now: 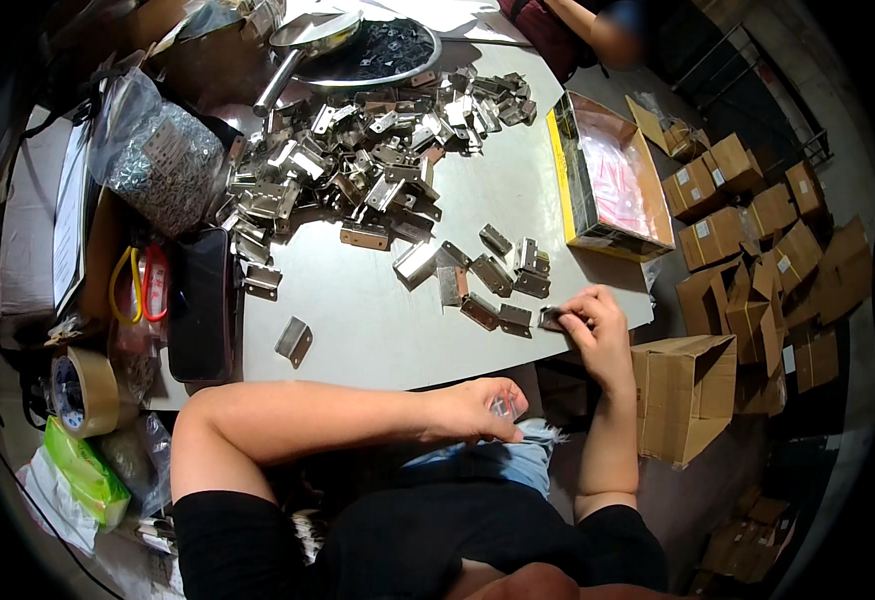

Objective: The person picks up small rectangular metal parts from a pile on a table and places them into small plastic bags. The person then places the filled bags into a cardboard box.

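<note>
Metal bracket (551,319) at the near edge of the worktop (338,285), right of frame centre.
Worktop pale, brightly lit; dim floor at right of frame crowded with cardboard cartons (715,240). Bracket heap (303,160) covers the upper centre; a looser group lies near the right hand (601,330). Dark flat device (201,310) and tape roll (88,390) at left. Containers: shallow box (598,243), upper right, pink-and-white packets (613,180) inside; metal bowl (436,62), top, small dark pieces inside; clear bag (163,160), upper left, many small metal parts. Right grip: fingertips pinched on the bracket. Left hand (480,408): grip curled round a small clear object (504,406), kind unclear.
</note>
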### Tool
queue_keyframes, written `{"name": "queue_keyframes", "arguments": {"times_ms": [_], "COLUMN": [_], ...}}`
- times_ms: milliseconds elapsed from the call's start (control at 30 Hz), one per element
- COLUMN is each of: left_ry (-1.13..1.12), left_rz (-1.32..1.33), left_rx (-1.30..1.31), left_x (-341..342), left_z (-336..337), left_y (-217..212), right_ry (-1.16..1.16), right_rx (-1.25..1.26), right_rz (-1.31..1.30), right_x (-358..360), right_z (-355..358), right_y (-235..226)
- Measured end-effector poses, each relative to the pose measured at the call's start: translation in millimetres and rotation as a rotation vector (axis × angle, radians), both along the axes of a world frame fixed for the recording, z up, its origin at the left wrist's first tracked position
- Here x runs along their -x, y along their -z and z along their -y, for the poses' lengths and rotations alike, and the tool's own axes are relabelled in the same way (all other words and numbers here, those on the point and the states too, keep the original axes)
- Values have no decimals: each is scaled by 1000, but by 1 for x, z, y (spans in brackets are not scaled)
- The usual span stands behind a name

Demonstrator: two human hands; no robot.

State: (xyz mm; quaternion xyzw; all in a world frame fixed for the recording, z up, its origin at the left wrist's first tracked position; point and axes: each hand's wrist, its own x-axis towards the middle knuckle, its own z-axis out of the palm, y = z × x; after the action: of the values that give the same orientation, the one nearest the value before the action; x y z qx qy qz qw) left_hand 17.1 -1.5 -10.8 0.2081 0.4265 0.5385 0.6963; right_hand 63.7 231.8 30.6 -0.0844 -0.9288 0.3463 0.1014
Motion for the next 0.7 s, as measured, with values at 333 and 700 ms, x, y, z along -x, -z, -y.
{"name": "queue_keyframes", "arguments": {"times_ms": [333,700], "left_ry": [-43,-23], "left_rz": [63,-181], "left_rx": [-78,-189], "left_x": [1,-5], "left_z": [0,-1], "left_y": [2,7], "right_ry": [-621,-192], "right_rx": [123,-207], "right_rz": [233,-174], "right_x": [-19,11], "right_z": [50,55], "right_y": [-38,-6]}}
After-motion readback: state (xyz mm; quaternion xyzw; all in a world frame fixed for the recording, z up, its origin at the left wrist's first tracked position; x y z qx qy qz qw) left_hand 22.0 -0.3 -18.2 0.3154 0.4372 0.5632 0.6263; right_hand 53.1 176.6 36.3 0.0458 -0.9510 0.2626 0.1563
